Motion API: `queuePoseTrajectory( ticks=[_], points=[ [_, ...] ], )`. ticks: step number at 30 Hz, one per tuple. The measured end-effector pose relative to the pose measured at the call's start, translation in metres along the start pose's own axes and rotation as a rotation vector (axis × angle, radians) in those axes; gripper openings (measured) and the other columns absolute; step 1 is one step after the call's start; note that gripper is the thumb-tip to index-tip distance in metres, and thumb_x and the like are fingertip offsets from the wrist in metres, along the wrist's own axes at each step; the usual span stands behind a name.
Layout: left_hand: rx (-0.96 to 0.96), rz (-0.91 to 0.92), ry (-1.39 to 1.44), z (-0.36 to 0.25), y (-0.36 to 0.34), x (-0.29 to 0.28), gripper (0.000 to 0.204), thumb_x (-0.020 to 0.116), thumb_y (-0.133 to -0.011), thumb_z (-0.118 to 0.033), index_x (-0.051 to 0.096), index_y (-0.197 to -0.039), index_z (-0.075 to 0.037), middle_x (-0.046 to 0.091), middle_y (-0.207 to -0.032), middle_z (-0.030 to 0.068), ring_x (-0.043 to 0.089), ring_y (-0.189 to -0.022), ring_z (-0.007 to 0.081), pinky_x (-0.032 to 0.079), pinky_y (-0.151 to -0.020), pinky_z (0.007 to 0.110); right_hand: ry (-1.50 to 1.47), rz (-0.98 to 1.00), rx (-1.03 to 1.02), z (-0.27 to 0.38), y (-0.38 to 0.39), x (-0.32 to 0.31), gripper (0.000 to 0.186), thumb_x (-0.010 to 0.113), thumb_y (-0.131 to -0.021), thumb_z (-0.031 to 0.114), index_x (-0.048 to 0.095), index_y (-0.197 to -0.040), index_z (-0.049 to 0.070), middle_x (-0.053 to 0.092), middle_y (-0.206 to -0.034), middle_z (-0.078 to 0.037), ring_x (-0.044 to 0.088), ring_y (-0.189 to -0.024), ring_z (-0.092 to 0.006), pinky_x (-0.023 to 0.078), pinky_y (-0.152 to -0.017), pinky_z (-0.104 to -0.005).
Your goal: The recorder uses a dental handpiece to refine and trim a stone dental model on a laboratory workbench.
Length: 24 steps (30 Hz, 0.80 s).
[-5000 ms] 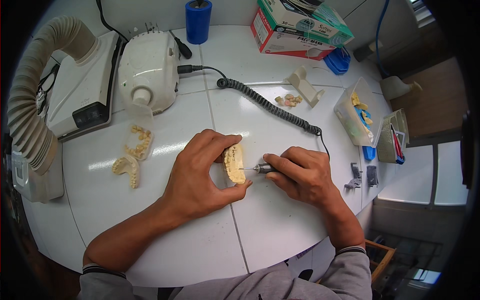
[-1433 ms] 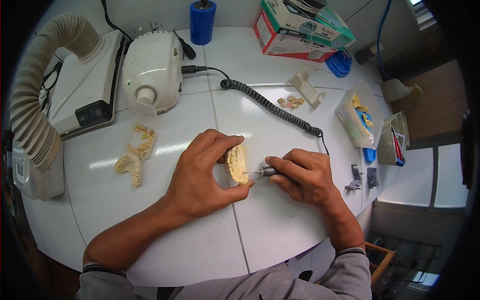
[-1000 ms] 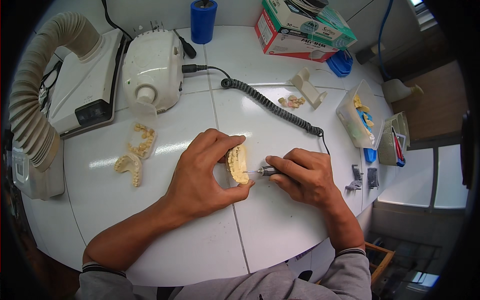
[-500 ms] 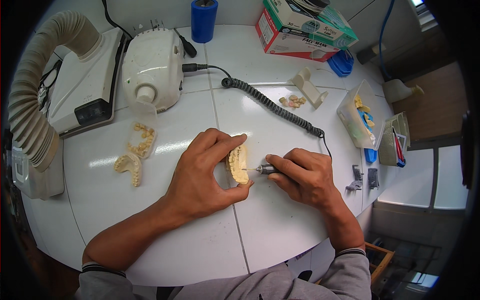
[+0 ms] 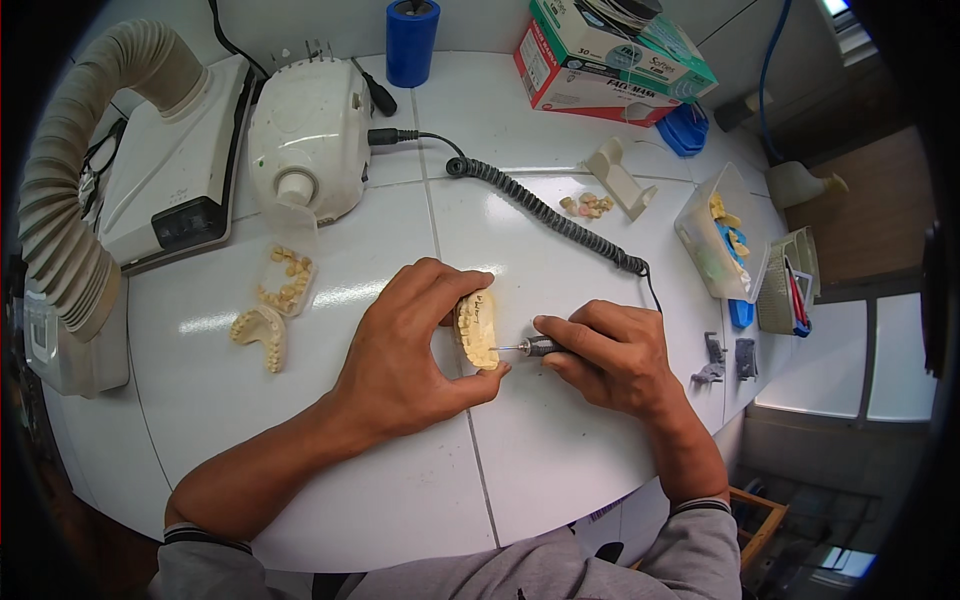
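A yellowish plaster dental model is gripped by my left hand, its thumb at the near end and its fingers at the far end. Teeth run along the model's left side, and there is handwriting on its flat face. My right hand holds a dark rotary handpiece like a pen. The thin bur at its tip points left and meets the lower part of the model's right side; whether it spins I cannot tell. From the handpiece a black coiled cord leads back to the white control unit.
A second dental model lies left beside a clear tray of tooth pieces. A ribbed suction hose arches at far left. Behind stand a blue cylinder and mask boxes. Loose tooth pieces and a plastic bin are on the right.
The handpiece tip has shifted slightly down and to the right along the model. The model is turned a little in my left hand, and both hands keep their grip.
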<state>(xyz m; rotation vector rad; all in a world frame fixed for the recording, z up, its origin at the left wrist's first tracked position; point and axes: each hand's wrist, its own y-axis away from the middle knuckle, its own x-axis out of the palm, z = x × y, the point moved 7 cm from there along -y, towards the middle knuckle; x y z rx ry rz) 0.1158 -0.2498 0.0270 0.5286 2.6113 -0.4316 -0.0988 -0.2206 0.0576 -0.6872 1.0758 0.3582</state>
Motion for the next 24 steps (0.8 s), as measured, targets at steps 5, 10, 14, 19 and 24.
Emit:
queuePoseTrajectory(
  ticks=[5,10,14,19,24],
  points=[
    [-0.003,-0.008,0.031,0.0009,0.0005,-0.0005,0.076,0.098,-0.074,-0.017,0.071,-0.142,0.003,0.071,-0.121,0.0177,0.076,-0.106,0.0281,0.066,-0.092,0.038,0.053,0.016,0.028,0.002,-0.0015,0.0012,0.034,0.092,-0.093,0.031,0.086,-0.121,0.014,0.063,-0.077,0.002,0.061,-0.06,-0.0141,0.047,-0.05,-0.0339],
    [-0.018,0.001,0.037,0.0003,0.0,0.0,0.077,0.099,-0.074,-0.018,0.07,-0.142,0.004,0.071,-0.121,0.0174,0.076,-0.106,0.0276,0.066,-0.092,0.037,0.027,0.001,0.021,0.0001,-0.0003,0.0003,0.033,0.093,-0.092,0.031,0.086,-0.12,0.014,0.062,-0.078,0.002,0.061,-0.06,-0.0145,0.048,-0.051,-0.0338],
    [-0.016,-0.003,0.058,0.0003,0.0,-0.0009,0.077,0.099,-0.074,-0.019,0.071,-0.141,0.004,0.072,-0.121,0.017,0.076,-0.107,0.027,0.066,-0.092,0.037,0.081,-0.018,0.069,0.0012,-0.0016,0.0015,0.033,0.093,-0.091,0.03,0.086,-0.119,0.014,0.063,-0.078,0.001,0.061,-0.06,-0.0149,0.049,-0.051,-0.0339],
    [-0.017,0.0,0.061,0.0004,-0.0004,-0.0005,0.076,0.098,-0.074,-0.018,0.071,-0.141,0.004,0.072,-0.121,0.017,0.076,-0.107,0.0264,0.066,-0.092,0.037,0.056,-0.005,0.061,0.0012,-0.0018,0.0003,0.033,0.093,-0.091,0.03,0.086,-0.118,0.014,0.063,-0.078,0.001,0.062,-0.06,-0.0148,0.049,-0.051,-0.0341],
    [-0.021,0.009,0.046,0.001,0.001,-0.0007,0.078,0.098,-0.075,-0.018,0.071,-0.144,0.004,0.072,-0.123,0.0176,0.076,-0.109,0.0284,0.066,-0.094,0.037,0.057,0.011,0.057,0.001,-0.0027,0.0005,0.032,0.093,-0.092,0.03,0.086,-0.119,0.014,0.064,-0.079,0.001,0.062,-0.061,-0.0146,0.049,-0.051,-0.0338]
  ],
)
